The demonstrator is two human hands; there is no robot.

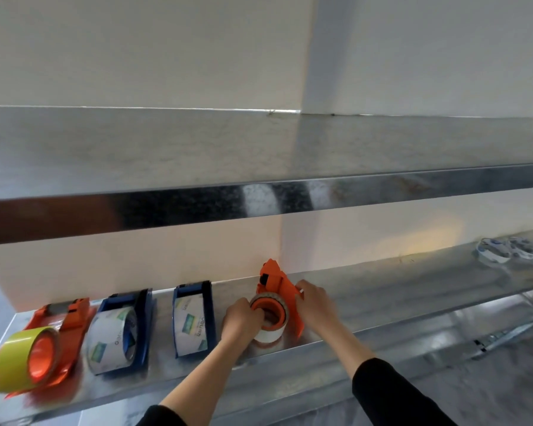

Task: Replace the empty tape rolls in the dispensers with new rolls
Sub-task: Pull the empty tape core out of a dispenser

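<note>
Four tape dispensers lie in a row on the lower metal shelf [382, 290], and you are working on the orange dispenser [273, 279] at the right end. A white tape roll [266, 335] sits on its orange hub [270, 304]. Your left hand [240, 318] has its fingers [256, 313] curled over the roll's left rim, grasping it. Your right hand [313, 299] clenches the dispenser's right side plate, holding it against the shelf. Just left of that dispenser lie two blue dispensers [194, 295], each carrying a printed clear roll [188, 325]. Furthest left of it is a second orange dispenser [71, 312] with a yellow roll [13, 361]. Well to its right, some small blue-and-white items [502, 250] sit blurred on the same shelf.
</note>
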